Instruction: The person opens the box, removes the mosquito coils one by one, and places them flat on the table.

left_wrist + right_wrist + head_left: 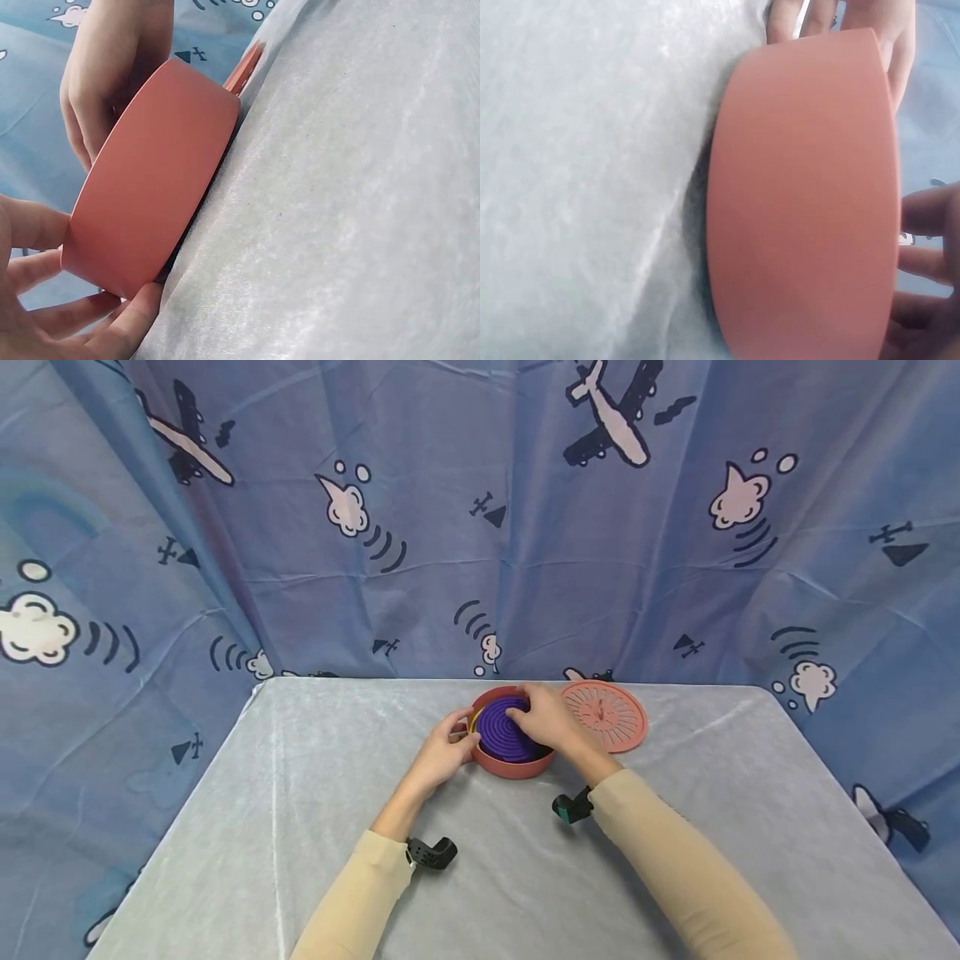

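A desk (300, 827) covered with a pale grey, slightly crinkled cloth carries the things. A round salmon-pink tub (517, 764) stands on it, toward the far edge, near the middle. Just beside the tub, on its right and a little farther back, a flat round salmon-pink lid (611, 718) with radial slots lies on the cloth.

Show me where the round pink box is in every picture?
Head: the box sits mid-table, between both hands.
Left wrist: it fills the left middle, seen from the side.
Right wrist: it fills the right half.
Shared landmark: the grey tablecloth under it.
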The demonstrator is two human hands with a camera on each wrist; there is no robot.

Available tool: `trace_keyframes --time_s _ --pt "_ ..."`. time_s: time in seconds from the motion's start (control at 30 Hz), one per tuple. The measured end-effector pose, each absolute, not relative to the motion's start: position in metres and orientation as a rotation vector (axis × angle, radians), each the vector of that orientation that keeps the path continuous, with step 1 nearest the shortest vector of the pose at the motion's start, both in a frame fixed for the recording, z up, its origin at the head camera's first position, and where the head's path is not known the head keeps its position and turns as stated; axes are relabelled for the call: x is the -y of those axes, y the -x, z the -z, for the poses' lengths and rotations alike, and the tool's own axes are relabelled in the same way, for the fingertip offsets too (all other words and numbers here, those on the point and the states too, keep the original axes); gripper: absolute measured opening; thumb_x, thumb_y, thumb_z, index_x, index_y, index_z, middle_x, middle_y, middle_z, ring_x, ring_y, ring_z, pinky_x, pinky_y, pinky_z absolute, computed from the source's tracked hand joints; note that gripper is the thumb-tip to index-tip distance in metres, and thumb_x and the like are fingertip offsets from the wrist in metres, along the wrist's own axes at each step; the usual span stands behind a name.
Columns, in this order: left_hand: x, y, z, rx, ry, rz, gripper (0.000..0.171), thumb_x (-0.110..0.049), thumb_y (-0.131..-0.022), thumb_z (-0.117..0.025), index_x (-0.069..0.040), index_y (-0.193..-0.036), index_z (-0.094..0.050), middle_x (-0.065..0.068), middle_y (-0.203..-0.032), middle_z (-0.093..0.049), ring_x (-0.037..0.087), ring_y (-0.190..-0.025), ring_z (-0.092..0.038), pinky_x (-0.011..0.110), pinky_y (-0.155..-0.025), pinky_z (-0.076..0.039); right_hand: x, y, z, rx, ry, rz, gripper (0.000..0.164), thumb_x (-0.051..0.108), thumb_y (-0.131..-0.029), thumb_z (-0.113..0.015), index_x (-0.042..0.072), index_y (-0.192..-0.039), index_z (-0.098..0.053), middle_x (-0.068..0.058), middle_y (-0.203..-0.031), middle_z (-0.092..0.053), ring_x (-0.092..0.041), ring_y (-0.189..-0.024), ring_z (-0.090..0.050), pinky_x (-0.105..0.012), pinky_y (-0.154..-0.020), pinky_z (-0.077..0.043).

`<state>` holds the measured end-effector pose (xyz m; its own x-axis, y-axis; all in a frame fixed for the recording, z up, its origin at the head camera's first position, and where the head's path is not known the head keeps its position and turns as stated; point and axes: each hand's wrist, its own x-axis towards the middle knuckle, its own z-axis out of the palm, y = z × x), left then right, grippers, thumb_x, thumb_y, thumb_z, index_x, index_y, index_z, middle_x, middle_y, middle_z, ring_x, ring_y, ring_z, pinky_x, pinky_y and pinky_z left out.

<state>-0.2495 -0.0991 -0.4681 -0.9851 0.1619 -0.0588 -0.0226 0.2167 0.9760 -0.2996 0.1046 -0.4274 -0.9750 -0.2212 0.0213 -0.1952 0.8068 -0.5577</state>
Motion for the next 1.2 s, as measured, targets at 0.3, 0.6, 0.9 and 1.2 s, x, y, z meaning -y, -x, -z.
trace_keyframes --time_s 0.3,0.6,0.9,1.2 --pt "0.099 0.249 0.470 -2.317 -0.150 -1.888 0.051 -0.016 -0.102 -0.061 -0.013 -0.151 -0.048 0.024 -0.143 -0.048 0.037 -0.129 -0.054 0.038 -0.091 -0.059 -0.101 0.301 0.435 -2.985 0.371 0.829 0.050 0.029 -0.096 -0.071 0.000 -0.135 -0.061 -0.021 -0.134 -0.062 -0.037 -0.128 -0.055 -0.054 -0.110 -0.044" --pt "0.099 0.250 0.471 -2.325 -0.149 -1.891 0.051 -0.015 -0.102 -0.061 -0.012 -0.151 -0.048 0.024 -0.143 -0.049 0.037 -0.128 -0.055 0.038 -0.091 -0.059 -0.104 0.299 0.437 -2.954 0.462 0.946 0.044 0.022 -0.092 -0.077 0.000 -0.128 -0.066 -0.020 -0.126 -0.065 -0.036 -0.121 -0.058 -0.052 -0.106 -0.047" --pt "0.100 0.249 0.470 -2.338 -0.145 -1.866 0.051 -0.017 -0.103 -0.061 -0.014 -0.151 -0.048 0.023 -0.144 -0.049 0.037 -0.130 -0.053 0.039 -0.092 -0.058 -0.113 0.300 0.434 -2.802 0.415 1.260 0.043 0.013 -0.091 -0.077 0.003 -0.131 -0.065 -0.021 -0.133 -0.060 -0.038 -0.125 -0.055 -0.054 -0.106 -0.046" --pt "0.100 0.250 0.471 -2.336 -0.150 -1.878 0.051 -0.016 -0.102 -0.062 -0.013 -0.151 -0.048 0.024 -0.142 -0.050 0.036 -0.128 -0.055 0.038 -0.091 -0.059 -0.126 0.302 0.429 -2.689 0.317 1.383 0.035 0.009 -0.091 -0.075 0.006 -0.125 -0.068 -0.020 -0.132 -0.061 -0.037 -0.118 -0.058 -0.051 -0.099 -0.052"
